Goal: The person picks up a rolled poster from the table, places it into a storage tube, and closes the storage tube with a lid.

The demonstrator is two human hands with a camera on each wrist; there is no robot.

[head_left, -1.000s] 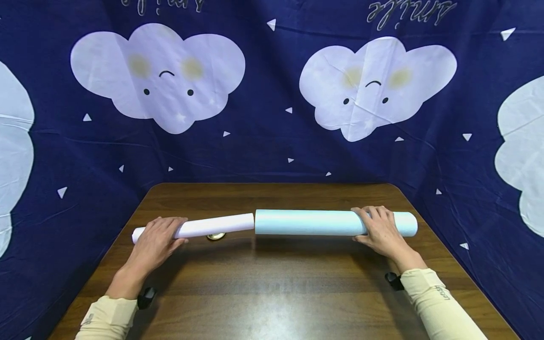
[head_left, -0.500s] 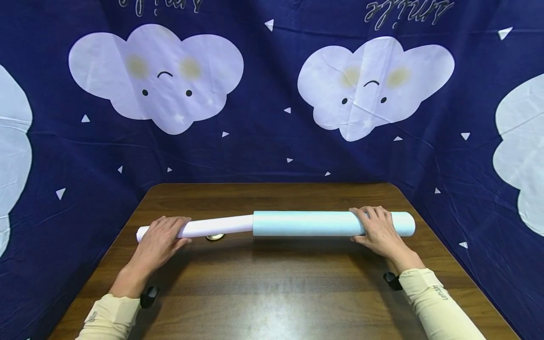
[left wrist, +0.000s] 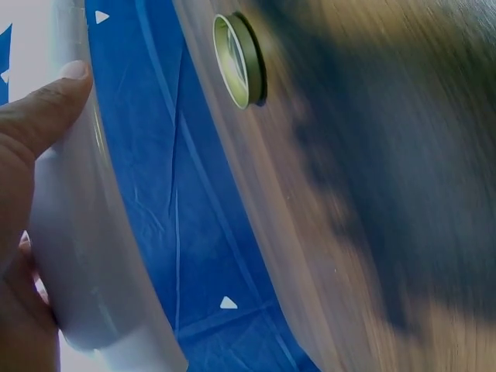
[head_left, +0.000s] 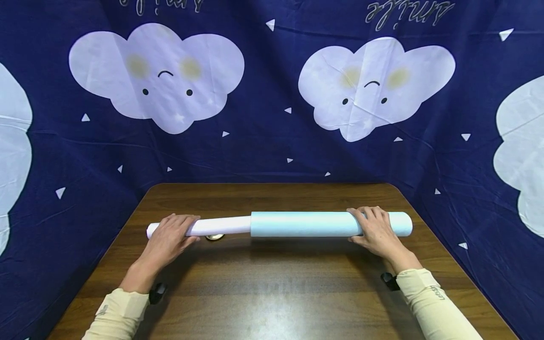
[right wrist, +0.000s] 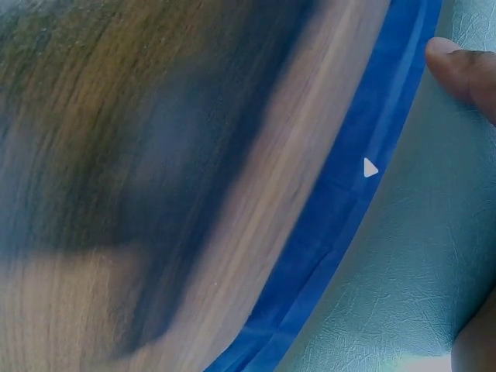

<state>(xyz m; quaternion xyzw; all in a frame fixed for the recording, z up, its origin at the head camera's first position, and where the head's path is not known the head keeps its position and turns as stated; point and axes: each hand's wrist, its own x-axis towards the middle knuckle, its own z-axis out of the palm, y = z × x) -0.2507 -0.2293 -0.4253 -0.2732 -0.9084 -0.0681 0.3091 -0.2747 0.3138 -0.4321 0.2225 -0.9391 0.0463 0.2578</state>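
Two tubes: I hold a thin white paper roll (head_left: 221, 225) and a wider pale blue foam tube (head_left: 303, 224) end to end in one line above the bench (head_left: 272, 278).
Left hand: my left hand (head_left: 172, 233) is curled over the white paper roll near its outer end; in the left wrist view my thumb (left wrist: 46, 108) presses on the roll's (left wrist: 85, 256) side, so it is grasping.
Right hand: my right hand (head_left: 374, 229) wraps over the foam tube close to its far right end, fingers over the top; the right wrist view shows a fingertip (right wrist: 457, 70) lying on the tube's (right wrist: 418, 279) textured skin.
Join: the roll's inner end meets the left mouth of the foam tube; I cannot tell how far it sits inside.
Brass ring: a small gold ring (head_left: 215, 236) lies on the bench just below the paper roll, left of the foam tube's mouth; the left wrist view shows it (left wrist: 239, 60) from the side.
Backdrop: a navy cloth with white clouds (head_left: 272, 118) hangs behind the foam tube and wraps both sides of the bench.
Sleeves: cream sleeves (head_left: 429, 297) cover my forearms, nearer to me than the foam tube.
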